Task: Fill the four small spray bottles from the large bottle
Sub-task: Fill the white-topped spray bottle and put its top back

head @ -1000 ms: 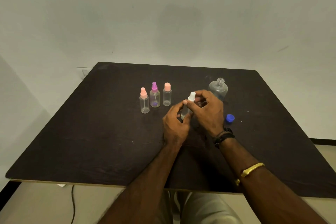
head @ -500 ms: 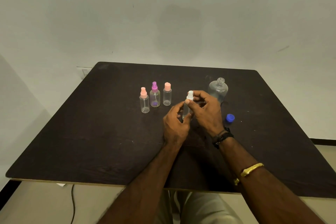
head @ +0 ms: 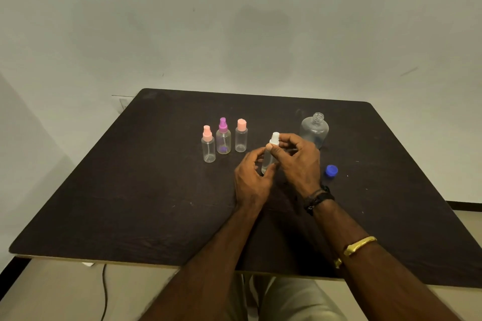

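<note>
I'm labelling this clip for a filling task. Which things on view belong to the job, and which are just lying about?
Belongs to the job:
- white-topped spray bottle, held by left hand and right hand
- three capped small bottles standing in a row
- large bottle, open
- blue cap, lying on the table

Just lying about:
- cable hanging below the table edge

Dark wood-grain table (head: 130, 203) with rounded far corners and a pale near edge, flecked here and there with small white specks, pushed up to a plain off-white wall (head: 234, 21). On that wall, a faint scuff (head: 409, 71) at upper right and a socket plate (head: 122, 104) just beyond the far left corner. Below the near edge, a thin black cable (head: 104, 292) trailing down across a beige floor (head: 52, 294). At far right, a dark skirting strip (head: 464, 204).
</note>
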Demonstrator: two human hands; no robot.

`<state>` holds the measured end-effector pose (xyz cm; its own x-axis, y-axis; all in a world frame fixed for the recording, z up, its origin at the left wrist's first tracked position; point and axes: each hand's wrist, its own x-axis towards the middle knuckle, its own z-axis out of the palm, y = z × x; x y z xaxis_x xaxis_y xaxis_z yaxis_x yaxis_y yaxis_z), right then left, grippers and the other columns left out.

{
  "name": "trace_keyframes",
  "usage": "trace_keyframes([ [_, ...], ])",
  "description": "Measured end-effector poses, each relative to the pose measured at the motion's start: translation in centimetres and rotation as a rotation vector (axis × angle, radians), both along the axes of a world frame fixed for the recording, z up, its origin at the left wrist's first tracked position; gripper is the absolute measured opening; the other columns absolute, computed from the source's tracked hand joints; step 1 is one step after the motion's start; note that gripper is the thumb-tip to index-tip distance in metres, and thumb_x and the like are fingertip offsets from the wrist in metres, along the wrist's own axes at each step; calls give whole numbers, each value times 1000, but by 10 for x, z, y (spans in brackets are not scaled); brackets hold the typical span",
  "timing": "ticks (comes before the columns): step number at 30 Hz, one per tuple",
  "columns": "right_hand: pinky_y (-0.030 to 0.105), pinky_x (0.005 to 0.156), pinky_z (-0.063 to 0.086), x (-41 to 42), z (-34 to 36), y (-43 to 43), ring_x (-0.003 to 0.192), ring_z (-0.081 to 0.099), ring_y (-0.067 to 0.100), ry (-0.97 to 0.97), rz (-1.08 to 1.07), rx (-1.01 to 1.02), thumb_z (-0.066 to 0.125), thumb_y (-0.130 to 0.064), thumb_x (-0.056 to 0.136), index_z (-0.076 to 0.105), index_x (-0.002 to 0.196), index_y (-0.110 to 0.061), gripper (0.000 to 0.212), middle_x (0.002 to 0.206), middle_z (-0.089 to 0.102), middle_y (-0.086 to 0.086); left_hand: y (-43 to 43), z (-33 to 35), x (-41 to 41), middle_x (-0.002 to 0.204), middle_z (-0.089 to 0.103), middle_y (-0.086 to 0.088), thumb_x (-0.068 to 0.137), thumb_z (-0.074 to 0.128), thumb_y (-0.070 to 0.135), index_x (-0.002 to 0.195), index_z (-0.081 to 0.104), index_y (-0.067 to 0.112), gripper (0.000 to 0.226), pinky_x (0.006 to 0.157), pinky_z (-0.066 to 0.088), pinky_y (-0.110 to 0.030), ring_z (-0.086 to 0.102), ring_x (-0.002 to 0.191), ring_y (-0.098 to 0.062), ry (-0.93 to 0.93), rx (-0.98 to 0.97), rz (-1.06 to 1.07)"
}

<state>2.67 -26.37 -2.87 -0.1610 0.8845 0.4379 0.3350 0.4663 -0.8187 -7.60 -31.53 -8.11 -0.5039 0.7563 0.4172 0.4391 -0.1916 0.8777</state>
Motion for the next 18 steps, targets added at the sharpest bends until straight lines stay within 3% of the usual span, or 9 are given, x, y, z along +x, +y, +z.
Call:
trace_keyframes([
  [3,18,81,57,-1,-3,2,93,68,4,-18,5,-8,78,-30,86,73,118,-15,35,102,74,-3,0,0,0,108,64,17,86,80,24,121,67,18,38,80,45,-2,58,94,15,-31,-12,5],
  [6,19,81,57,-5,-2,5,95,69,7,4,29,-8,78,-26,87,73,119,-15,34,104,74,-3,1,0,-1,119,68,7,87,79,22,128,65,16,44,86,46,-4,61,103,8,-66,-3,8],
  [9,16,80,56,-11,0,8,92,69,5,21,19,7,77,-25,88,73,119,-15,33,102,74,-4,3,-2,-2,132,66,1,85,80,19,138,59,12,57,97,51,-16,61,118,-5,-111,5,32],
  [12,7,76,52,-19,1,15,88,66,1,33,-29,12,77,-24,88,72,119,-14,33,100,72,-5,3,-4,-4,133,63,5,85,81,25,140,55,17,61,98,52,-24,58,119,0,-196,18,112],
  [18,16,80,55,-36,2,36,91,67,8,25,-80,32,75,-26,89,71,122,-14,35,108,73,1,7,-6,-6,131,65,1,91,75,19,141,54,14,55,100,55,-34,59,122,-6,-343,57,224],
])
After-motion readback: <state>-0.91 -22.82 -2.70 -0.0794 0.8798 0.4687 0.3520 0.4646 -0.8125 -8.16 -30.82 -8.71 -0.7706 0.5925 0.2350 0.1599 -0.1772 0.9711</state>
